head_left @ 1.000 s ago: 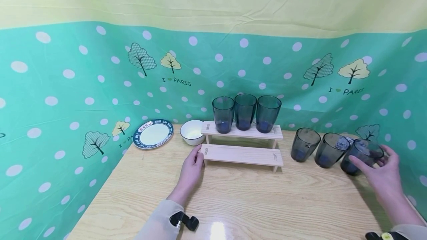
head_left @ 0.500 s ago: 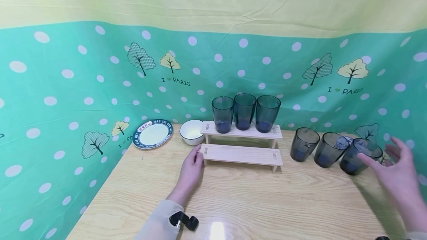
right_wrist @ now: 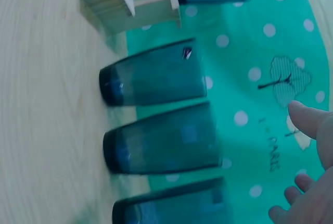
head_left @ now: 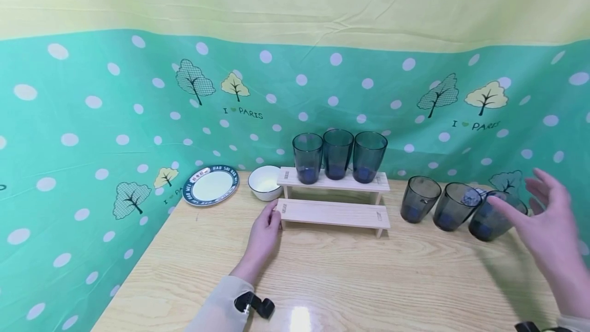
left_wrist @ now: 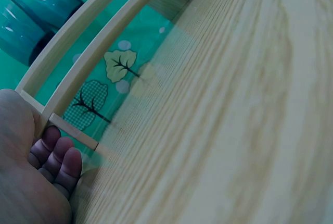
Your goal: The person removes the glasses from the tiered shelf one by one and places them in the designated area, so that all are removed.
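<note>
A two-tier wooden rack (head_left: 332, 213) stands on the table, its left end held by my left hand (head_left: 266, 227). The left wrist view shows the curled fingers (left_wrist: 70, 165) at the rack's end. Three dark tinted glasses (head_left: 338, 153) stand upright in a row on the upper tier. To the right of the rack, three more glasses form a slanting row on the table: a near-rack glass (head_left: 419, 200), a middle glass (head_left: 456, 208) and a rightmost glass (head_left: 489, 219). My right hand (head_left: 550, 224) hovers beside and above the rightmost glass, fingers spread, holding nothing.
A white bowl (head_left: 265, 183) sits left of the rack. Farther left, a blue-rimmed plate (head_left: 212, 185) lies by the cloth. A green and yellow printed cloth (head_left: 138, 76) hangs behind and beside the wooden table (head_left: 350, 281).
My right hand has let go of the rightmost glass, drawn off to the right and risen slightly. My left hand stays at the rack, and the glasses stay in place.
</note>
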A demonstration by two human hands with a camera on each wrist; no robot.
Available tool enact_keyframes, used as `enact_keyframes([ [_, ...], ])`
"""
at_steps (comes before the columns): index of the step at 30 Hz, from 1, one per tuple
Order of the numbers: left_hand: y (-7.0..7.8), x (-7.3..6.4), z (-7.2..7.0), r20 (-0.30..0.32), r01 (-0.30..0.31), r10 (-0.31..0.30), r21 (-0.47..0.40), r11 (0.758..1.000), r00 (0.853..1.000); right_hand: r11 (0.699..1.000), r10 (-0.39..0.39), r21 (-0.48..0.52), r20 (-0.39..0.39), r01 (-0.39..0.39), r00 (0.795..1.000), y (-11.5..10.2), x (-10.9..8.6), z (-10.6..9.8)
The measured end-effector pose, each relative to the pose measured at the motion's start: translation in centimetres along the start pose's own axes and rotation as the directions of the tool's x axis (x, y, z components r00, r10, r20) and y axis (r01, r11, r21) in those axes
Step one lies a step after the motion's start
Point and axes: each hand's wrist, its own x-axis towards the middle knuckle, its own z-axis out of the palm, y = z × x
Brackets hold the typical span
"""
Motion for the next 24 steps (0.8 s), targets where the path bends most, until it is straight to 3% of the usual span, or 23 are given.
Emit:
enact_keyframes([
  [24, 0.1, -0.1, 0.0, 0.000, 0.003, -0.003, 0.011, 1.000, 1.000, 0.981, -0.175, 0.111, 0.116, 0.162, 0.978, -7.3, -0.3, 5.3],
])
